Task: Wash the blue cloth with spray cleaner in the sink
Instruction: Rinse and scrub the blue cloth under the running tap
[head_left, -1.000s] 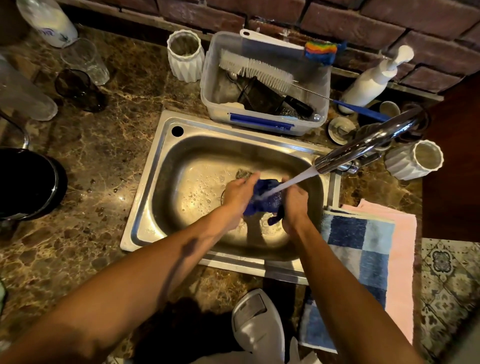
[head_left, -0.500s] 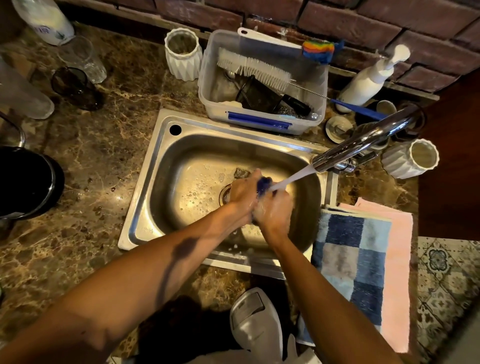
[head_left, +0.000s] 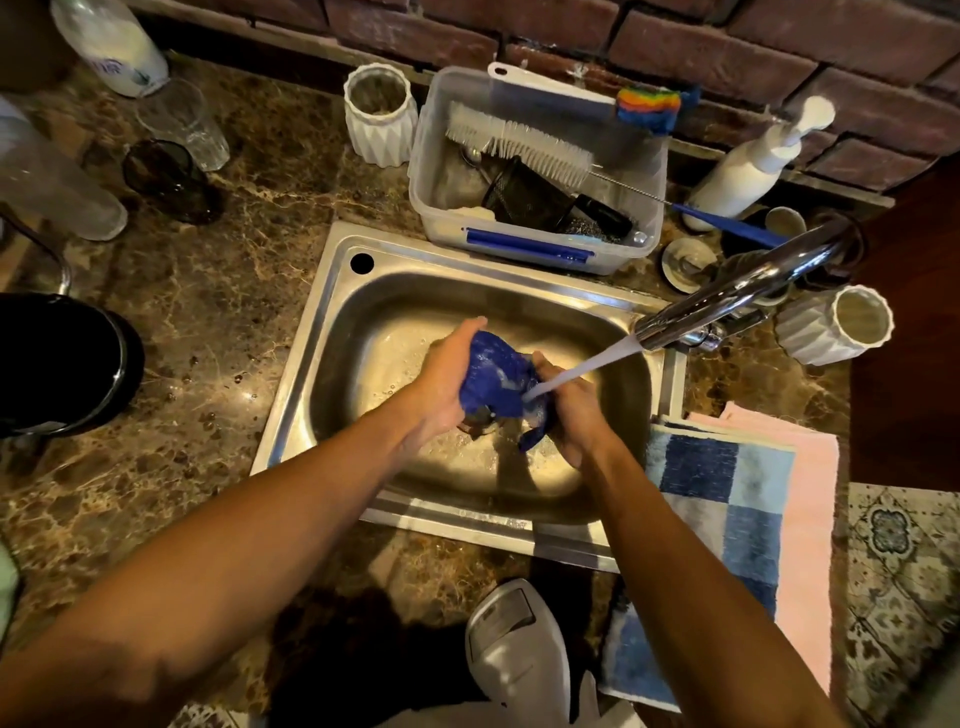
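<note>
Hands parted since before; blue cloth exposed again.

This is a home kitchen. A steel sink with a tap sits in a marble desk. Behind stand a brick wall, a dish brush and drinking glasses.

Marble countertop carries plastic tub, towels, glasses.

I count two white ribbed cups, two towels (one checked, one pink), one blue cloth, one sink, one tap.
</note>
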